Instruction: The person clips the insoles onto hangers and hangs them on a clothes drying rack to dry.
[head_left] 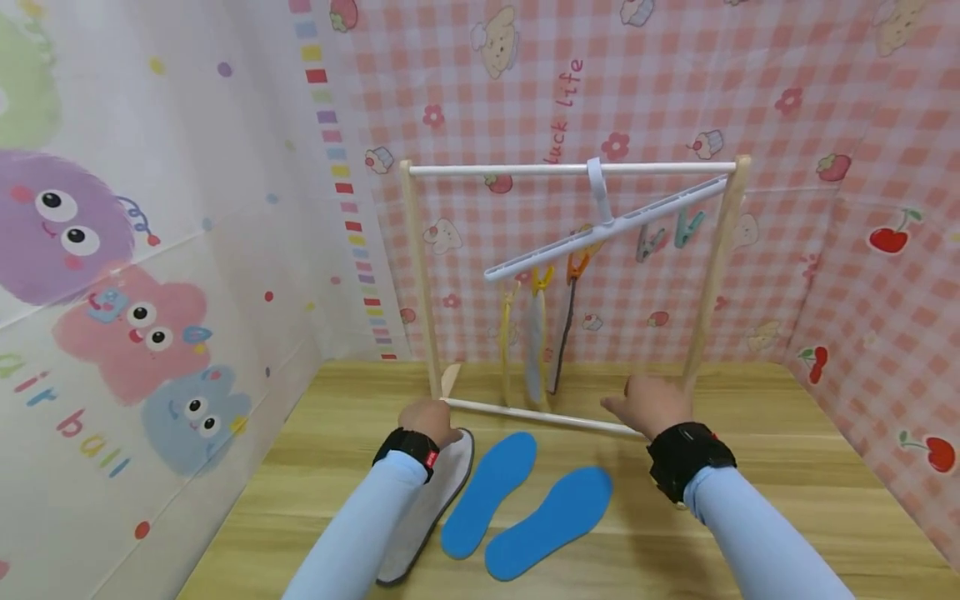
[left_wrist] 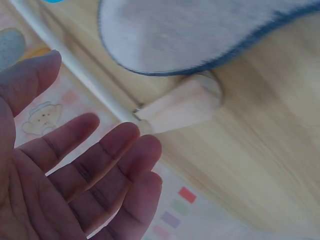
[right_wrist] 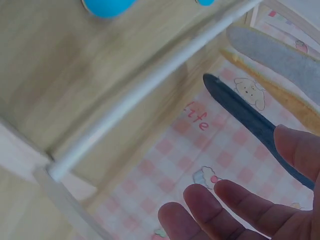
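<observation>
My left hand (head_left: 429, 419) hovers over the toe end of a grey insole with a dark edge (head_left: 450, 479), beside the rack's lower left corner. In the left wrist view its fingers are loosely bent with nothing between them. My right hand (head_left: 656, 404) is near the right post, its fingers relaxed and holding nothing in the right wrist view. A white hanger (head_left: 660, 207) hooks over the rack's top bar, its right end tilted up. From its lower left half hang a yellowish insole (head_left: 506, 350), a grey insole (head_left: 535, 350) and a dark-edged insole (head_left: 562, 337).
Two blue insoles (head_left: 491, 492) lie on the wooden table (head_left: 810, 517) in front of the rack (head_left: 420, 275). An orange clip (head_left: 577, 265) and a yellow clip (head_left: 542, 279) grip hanging insoles. Toward the hanger's right end hang green clips (head_left: 688, 227). Patterned cloth surrounds the table.
</observation>
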